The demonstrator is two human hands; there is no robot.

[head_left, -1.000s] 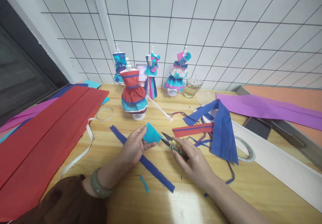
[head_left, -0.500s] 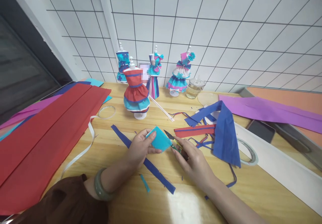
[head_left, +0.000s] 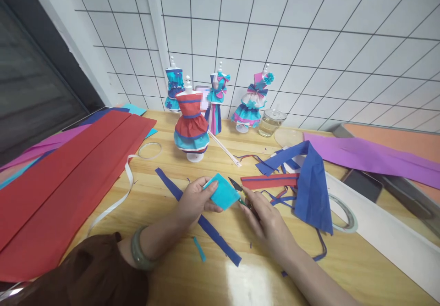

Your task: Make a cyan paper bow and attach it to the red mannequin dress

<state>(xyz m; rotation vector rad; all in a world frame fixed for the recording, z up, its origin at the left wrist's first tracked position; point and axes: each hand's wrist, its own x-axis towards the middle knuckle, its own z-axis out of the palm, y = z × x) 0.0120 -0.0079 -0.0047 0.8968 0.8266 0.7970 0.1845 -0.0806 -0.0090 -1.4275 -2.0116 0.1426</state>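
My left hand [head_left: 198, 200] pinches a folded turquoise paper square [head_left: 223, 191] between thumb and fingers, above the wooden table. In my right hand [head_left: 266, 212] is a pair of scissors [head_left: 235, 184], its blades spread at the square's right corner. One dark blade points up and away; the other lies by the paper's edge, partly hidden. Beneath my left hand a dark blue strip [head_left: 220, 242] runs diagonally across the table. A small turquoise scrap [head_left: 199, 249] rests nearer to me.
Several mannequins, including one in a red dress [head_left: 191, 122], stand at the back beside a glass of liquid [head_left: 271, 123]. Red sheets [head_left: 85, 168] cover the left side. Blue paper [head_left: 312, 191], a tape roll [head_left: 343, 214], a phone [head_left: 362, 184] and purple paper [head_left: 371, 157] lie right.
The whole view has shifted slightly, so things appear a little farther right. Both hands keep their holds, and the scissors remain open at the square's corner.
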